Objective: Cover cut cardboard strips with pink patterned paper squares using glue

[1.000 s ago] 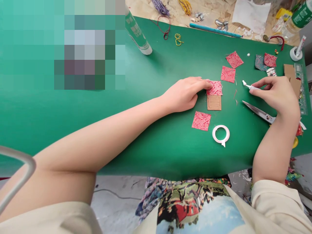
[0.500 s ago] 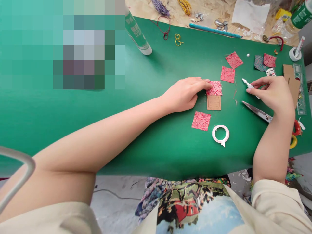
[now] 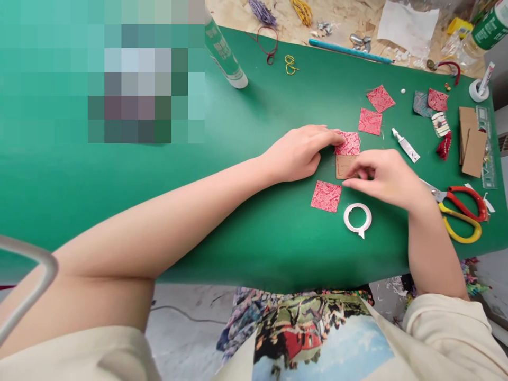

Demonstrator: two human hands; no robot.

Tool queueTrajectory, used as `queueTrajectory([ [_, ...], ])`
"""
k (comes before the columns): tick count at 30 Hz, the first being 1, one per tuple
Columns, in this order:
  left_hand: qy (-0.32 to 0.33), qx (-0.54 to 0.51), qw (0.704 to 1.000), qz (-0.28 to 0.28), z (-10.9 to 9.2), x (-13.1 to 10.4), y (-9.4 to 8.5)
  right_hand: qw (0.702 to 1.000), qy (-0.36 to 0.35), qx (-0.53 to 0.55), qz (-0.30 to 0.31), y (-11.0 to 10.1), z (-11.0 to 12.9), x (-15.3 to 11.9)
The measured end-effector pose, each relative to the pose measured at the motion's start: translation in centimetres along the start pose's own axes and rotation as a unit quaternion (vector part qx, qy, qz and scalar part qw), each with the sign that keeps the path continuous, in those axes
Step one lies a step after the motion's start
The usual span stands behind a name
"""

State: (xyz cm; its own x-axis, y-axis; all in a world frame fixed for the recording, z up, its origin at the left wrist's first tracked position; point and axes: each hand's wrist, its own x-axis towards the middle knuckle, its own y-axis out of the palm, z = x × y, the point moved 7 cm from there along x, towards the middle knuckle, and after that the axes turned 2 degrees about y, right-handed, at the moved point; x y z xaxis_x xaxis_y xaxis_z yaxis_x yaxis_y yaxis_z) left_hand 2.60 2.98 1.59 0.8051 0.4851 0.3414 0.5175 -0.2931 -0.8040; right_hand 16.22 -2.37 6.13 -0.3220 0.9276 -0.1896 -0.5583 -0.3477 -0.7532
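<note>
My left hand (image 3: 304, 153) rests on the green table, its fingertips pressing on the left part of a red patterned cloth square (image 3: 350, 143). Just below that cloth, a brown cardboard square (image 3: 342, 166) is partly covered by my right hand (image 3: 381, 174). The right thumb and index finger are apart over the cardboard's lower right part, holding nothing. Another red square (image 3: 326, 196) lies below, beside a roll of white tape (image 3: 357, 218). The small white glue tube (image 3: 406, 146) lies on the table above my right hand.
Scissors (image 3: 462, 211) with red and yellow handles lie right of my right wrist. Two more red squares (image 3: 370, 121) lie above. Cardboard pieces (image 3: 473, 148) are at the right, a green-and-white bottle (image 3: 226, 53) at the back.
My right hand has let go of the white glue tube, now lying on the table, and has moved left to the cardboard square. My left hand has stayed on the cloth.
</note>
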Motion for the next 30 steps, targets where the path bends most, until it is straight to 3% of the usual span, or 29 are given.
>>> queueTrajectory([
  [5, -0.013, -0.006, 1.0, -0.004, 0.1, 0.1, -0.1, 0.994, 0.008, -0.095, 0.059, 2.8, 1.2, 0.1],
  [13, -0.032, -0.028, 0.999, -0.007, 0.0, 0.2, -0.5, 0.989, 0.03, -0.099, 0.104, 3.1, 1.0, -0.2],
  [22, -0.012, -0.037, 0.998, -0.057, -0.1, 0.1, -1.1, 0.996, 0.004, -0.067, 0.06, 2.8, 1.1, -0.2],
  [30, -0.037, -0.062, 0.989, -0.128, 0.4, -0.4, -2.0, 0.994, 0.002, -0.07, 0.083, 3.0, 1.4, -0.3],
])
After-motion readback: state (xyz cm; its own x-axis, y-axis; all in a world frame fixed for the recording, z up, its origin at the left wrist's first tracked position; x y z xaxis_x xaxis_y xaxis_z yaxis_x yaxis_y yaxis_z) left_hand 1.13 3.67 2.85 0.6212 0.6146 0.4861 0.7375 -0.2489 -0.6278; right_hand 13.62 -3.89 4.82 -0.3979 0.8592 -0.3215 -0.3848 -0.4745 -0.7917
